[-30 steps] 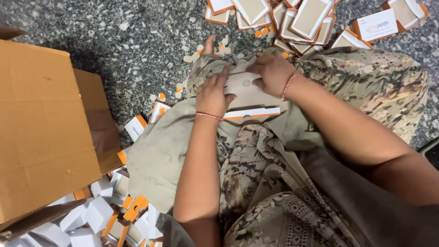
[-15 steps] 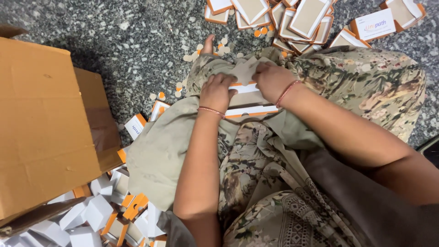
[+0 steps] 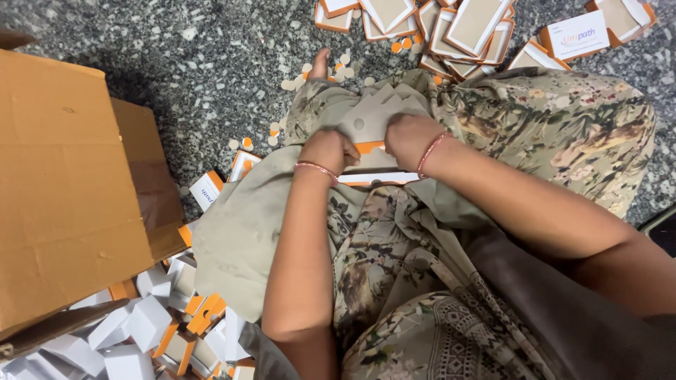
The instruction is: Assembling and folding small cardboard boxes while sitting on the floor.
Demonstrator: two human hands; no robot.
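Note:
I sit on a speckled stone floor with a flat, unfolded carton blank (image 3: pixel 377 116) resting on my lap; it is grey-brown inside with white and orange edges. My left hand (image 3: pixel 326 150) is closed on its lower left part. My right hand (image 3: pixel 407 137) presses and grips its lower right part. Both hands touch the blank side by side. Under them lies another flat white and orange carton (image 3: pixel 377 178) on my patterned clothes.
A large brown cardboard box (image 3: pixel 63 190) stands at the left. Folded small white and orange boxes (image 3: pixel 134 331) are heaped at the lower left. More flat carton blanks (image 3: pixel 451 32) lie spread at the top, with small punched-out paper discs (image 3: pixel 310 74) scattered nearby.
Both hands have drawn slightly toward me along the carton blank, and more of its notched far edge is uncovered. The view has shifted slightly.

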